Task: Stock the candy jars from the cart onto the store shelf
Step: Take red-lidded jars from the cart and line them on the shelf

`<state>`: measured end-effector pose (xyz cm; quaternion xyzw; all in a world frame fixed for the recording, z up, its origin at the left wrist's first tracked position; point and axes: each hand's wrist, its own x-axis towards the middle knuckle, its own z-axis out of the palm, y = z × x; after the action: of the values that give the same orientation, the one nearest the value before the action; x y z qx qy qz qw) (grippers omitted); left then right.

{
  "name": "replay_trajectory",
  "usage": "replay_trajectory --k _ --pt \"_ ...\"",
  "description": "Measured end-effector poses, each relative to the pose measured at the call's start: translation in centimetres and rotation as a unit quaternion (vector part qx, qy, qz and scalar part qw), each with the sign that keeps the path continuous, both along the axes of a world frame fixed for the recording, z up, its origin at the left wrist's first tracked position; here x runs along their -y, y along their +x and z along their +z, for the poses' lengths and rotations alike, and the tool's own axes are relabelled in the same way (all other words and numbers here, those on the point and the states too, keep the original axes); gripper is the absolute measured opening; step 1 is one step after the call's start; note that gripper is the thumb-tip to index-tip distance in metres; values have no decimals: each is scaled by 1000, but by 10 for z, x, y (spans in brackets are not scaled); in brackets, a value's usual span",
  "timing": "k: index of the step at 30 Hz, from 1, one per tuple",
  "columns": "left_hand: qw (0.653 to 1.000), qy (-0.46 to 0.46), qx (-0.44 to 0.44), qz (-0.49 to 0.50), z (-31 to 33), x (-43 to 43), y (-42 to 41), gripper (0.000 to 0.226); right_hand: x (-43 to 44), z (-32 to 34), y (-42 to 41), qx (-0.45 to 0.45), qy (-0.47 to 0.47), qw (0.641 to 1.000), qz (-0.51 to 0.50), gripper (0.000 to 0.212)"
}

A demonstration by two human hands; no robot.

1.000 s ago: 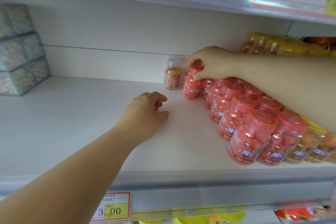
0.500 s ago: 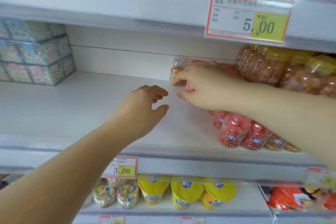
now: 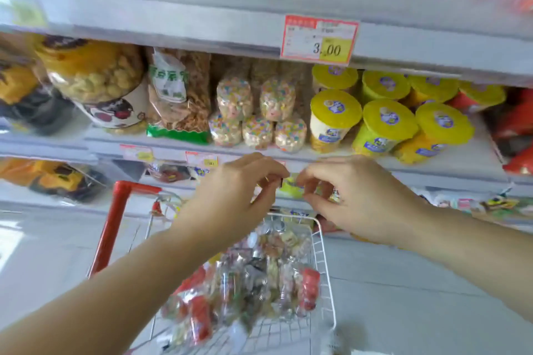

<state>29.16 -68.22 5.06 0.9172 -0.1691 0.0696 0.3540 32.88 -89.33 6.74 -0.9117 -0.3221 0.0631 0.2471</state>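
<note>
Our left hand and right hand hover close together above the cart, fingers loosely curled, grasping nothing. The candy jars lie heaped in its wire basket, below the shelf.

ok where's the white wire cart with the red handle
Head view, low centre: the white wire cart is below the left hand and right hand, red handle at left.

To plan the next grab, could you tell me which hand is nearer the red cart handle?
Left. The left hand hangs just right of the red cart handle; the right hand is farther right, beyond the left hand.
</note>
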Motion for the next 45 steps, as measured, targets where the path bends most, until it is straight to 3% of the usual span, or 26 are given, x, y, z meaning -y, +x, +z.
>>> replay_trajectory --k 5,8,11,15,18,21,26,29,35,38,41,45 --pt "989 52 -131 41 -96 -39 -42 20 -27 -116 -33 -90 -77 992 -37 17" --pt "962 135 -232 45 -147 -65 -64 23 -18 -182 -46 -142 -187 971 -35 17" --pt "921 223 -316 35 -189 -91 -86 33 -5 -234 -56 -119 -341 932 30 16" --pt "890 303 -339 31 -225 -116 -107 44 14 -280 -65 -108 -479 868 74 61" --pt "879 332 -341 14 -242 -128 -117 66 21 -297 -70 -86 -501 857 79 72" --pt "873 377 -310 3 -250 -127 -121 70 21 -301 -75 -84 -504 858 58 74" --pt "843 443 -305 27 -256 -121 -115 59 15 -294 -77 -95 -459 881 64 49" --pt "808 499 -313 33 -263 -115 -109 57 14 -292 -88 -72 -384 917 84 26" --pt "796 517 -311 58 -265 -110 -98 51 12 -281 -99 -71 -268 961 19 25" --pt "825 442 -341 85 -247 -113 -97 49 6 -257 -92 -118 -200 972 -20 24" --pt "873 281 -377 130 -204 -116 -92 53 -2 -213 -80 -157 -107 978 -84 25" --pt "929 92 -337 122 -122 -108 -70 42 -9 -135 -55 -109 -34 984 -134 28"
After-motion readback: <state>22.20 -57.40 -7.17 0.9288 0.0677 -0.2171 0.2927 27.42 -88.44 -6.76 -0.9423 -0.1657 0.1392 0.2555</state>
